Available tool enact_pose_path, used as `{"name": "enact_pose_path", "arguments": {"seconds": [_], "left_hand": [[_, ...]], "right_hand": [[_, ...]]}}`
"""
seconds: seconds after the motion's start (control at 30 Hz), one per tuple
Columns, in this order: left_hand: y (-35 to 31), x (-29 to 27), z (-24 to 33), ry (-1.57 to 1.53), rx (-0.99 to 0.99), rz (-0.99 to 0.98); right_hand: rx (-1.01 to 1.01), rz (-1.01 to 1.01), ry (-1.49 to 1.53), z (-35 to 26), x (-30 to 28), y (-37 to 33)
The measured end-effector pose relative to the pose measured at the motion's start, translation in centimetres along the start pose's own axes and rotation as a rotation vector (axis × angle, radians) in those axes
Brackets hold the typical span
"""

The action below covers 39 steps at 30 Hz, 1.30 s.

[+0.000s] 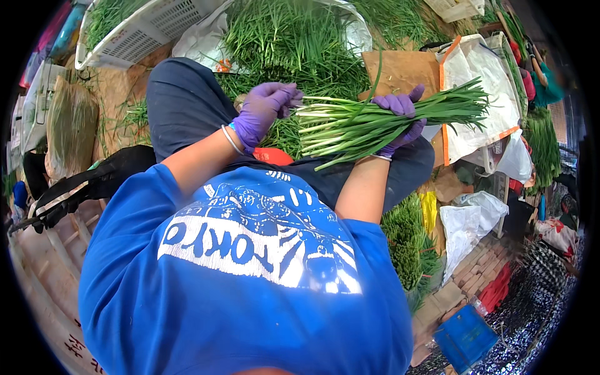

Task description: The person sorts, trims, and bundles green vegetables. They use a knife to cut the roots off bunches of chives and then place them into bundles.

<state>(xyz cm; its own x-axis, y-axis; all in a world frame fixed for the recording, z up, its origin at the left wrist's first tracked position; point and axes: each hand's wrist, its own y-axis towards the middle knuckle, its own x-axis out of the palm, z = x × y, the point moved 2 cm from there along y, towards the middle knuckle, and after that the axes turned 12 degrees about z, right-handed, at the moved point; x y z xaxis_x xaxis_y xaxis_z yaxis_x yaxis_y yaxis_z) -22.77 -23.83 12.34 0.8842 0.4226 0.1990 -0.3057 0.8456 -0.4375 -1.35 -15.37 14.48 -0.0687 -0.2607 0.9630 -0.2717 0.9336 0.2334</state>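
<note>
A thick bunch of garlic chives (pixel 337 128) lies sideways above my lap, pale stem ends to the left and green tips to the right. My right hand (pixel 403 119), in a purple glove, is wrapped around it at the green part, with the thumb raised along the top. My left hand (pixel 265 112), gloved the same way, is closed in a pinch at the pale ends of the upper stalks; a whitish stem end shows at its fingertips. One long leaf stands up out of the bunch. Beyond my hands, a heap of loose garlic chives (pixel 287 40) spreads over a white plastic sheet (pixel 200 40).
At the far left stands a white slatted crate (pixel 134 44). A brown board (pixel 400 74) and an orange-edged white sack (pixel 478 103) are at the right. Bundled greens (pixel 401 244) stand beside my right leg. A blue stool-like box (pixel 465 337) is at lower right, a black bag (pixel 106 178) at left.
</note>
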Motion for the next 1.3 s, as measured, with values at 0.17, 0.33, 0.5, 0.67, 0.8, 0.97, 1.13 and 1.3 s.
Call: {"name": "enact_pose_path", "arguments": {"seconds": [0.17, 0.33, 0.5, 0.67, 0.8, 0.97, 1.13, 1.3], "left_hand": [[-1.2, 2.3, 4.6, 0.276, 0.278, -0.278], [-0.6, 6.0, 2.5, 0.188, 0.353, -0.321], [-1.0, 2.6, 1.5, -0.208, 0.338, -0.502], [0.7, -4.2, -0.3, -0.387, -0.038, -0.451], [1.8, -5.6, 0.9, 0.564, 0.203, -0.364], [1.5, 0.0, 2.3, 0.547, 0.401, -0.417], [3.0, 3.6, -4.5, 0.418, 0.347, -0.539], [0.7, 4.3, -5.8, 0.044, -0.014, -0.521]], "right_hand": [[0.033, 0.041, -0.176, 0.1, -0.8, 0.3], [0.097, -0.007, -0.38, 1.2, -1.1, 0.8], [0.019, -0.044, -0.089, -1.6, -0.9, 0.0], [-0.089, 0.031, -0.061, -2.5, -0.8, 0.0], [-0.172, 0.276, -0.375, -1.6, -0.6, 0.7], [-0.192, 0.808, -0.575, 3.3, -1.8, 1.3], [-0.112, 1.152, -0.401, 6.9, -4.6, 0.8], [-0.219, 1.266, -0.57, 7.8, -4.1, -0.1]]}}
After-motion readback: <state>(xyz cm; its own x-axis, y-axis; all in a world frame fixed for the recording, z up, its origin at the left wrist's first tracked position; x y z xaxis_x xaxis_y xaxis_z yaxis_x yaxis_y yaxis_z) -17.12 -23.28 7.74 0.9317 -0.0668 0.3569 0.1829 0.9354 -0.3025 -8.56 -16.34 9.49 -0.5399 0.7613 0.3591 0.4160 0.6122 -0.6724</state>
